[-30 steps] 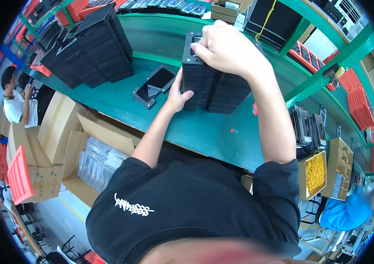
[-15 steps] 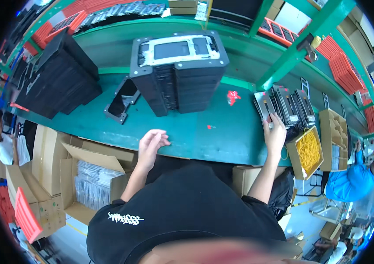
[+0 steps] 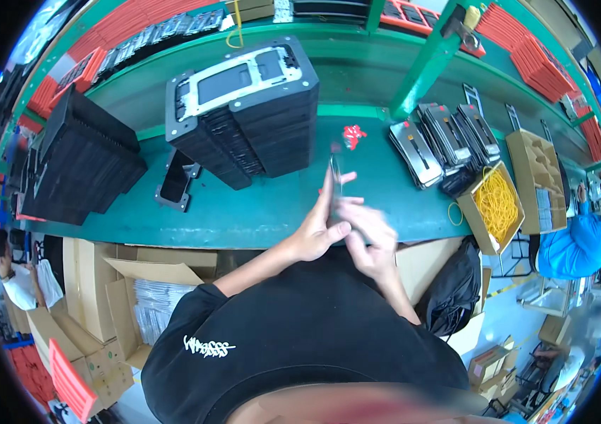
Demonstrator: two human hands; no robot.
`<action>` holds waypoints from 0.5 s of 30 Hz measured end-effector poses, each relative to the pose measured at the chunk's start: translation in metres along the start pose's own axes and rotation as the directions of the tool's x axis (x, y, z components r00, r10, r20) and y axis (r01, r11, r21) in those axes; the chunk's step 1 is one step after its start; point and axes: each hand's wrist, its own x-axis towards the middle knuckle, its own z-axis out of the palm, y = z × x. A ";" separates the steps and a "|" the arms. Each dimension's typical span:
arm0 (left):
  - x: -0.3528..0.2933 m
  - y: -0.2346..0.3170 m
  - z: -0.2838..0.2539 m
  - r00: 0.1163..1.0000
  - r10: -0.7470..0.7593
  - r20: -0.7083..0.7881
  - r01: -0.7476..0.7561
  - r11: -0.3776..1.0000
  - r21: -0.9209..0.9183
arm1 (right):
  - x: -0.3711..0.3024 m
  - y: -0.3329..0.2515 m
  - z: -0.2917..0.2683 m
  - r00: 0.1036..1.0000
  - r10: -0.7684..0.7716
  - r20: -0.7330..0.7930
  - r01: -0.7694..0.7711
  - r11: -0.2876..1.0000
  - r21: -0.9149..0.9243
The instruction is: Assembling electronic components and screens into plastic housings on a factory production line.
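Note:
In front of my body, above the bench edge, my left hand (image 3: 316,230) grips a thin, flat grey panel (image 3: 336,168), which stands upright and shows almost only its narrow edge. Close beside its lower part is my right hand (image 3: 371,237), smeared by motion, so its hold cannot be told. Similar grey panels (image 3: 415,155) with red tabs lie in stacks at the right of the bench. A tall pile of black frames (image 3: 272,134) rises left of my hands, topped by a white-edged piece. One loose black frame (image 3: 177,182) lies left of it.
Red scraps (image 3: 353,134) lie on the green bench (image 3: 258,219). To the right stand a carton of yellow bands (image 3: 497,212) and a divided carton (image 3: 537,169). Another black stack (image 3: 85,159) is at left. Below it, an open carton (image 3: 124,311) holds wrapped pieces. A person in blue (image 3: 576,240) sits right.
My right hand has come from the panel stacks to the middle, and a panel is now between my hands. My left hand has moved right to it. The view has shifted.

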 end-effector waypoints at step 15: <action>-0.054 0.003 -0.035 0.989 -0.070 0.130 -0.006 0.858 0.513 | 0.032 0.043 0.011 0.907 0.232 0.350 -0.420 0.462 0.781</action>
